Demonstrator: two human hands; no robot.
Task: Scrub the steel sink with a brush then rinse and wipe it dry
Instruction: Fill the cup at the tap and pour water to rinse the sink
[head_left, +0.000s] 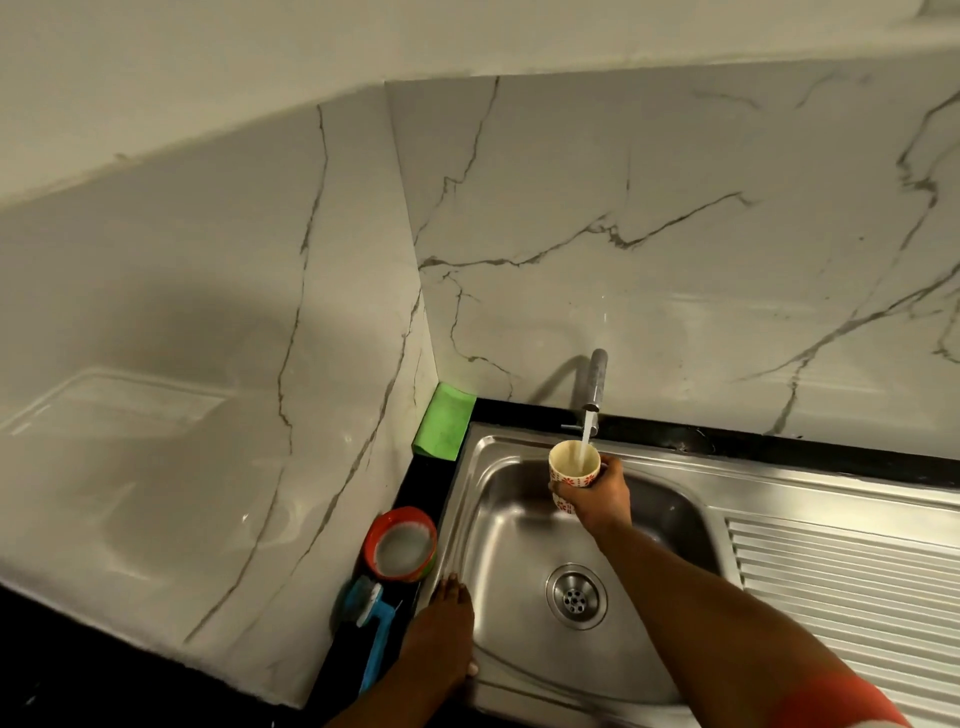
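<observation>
The steel sink (524, 644) fills the lower middle, its drain (575, 596) in the basin floor. Water runs from the tap (594, 387) into a cream cup with red flowers (571, 464). My right hand (597, 499) grips that cup under the stream, above the basin's back. My left hand (440, 636) rests flat on the sink's left rim, fingers straight. A blue-handled brush (375, 631) lies on the black counter just left of that hand.
A red bowl of white soapy stuff (401, 545) stands behind the brush. A green cloth (445, 421) lies in the counter's back corner. The ribbed drainboard (852, 587) extends right of the basin. Marble walls close in at the left and back.
</observation>
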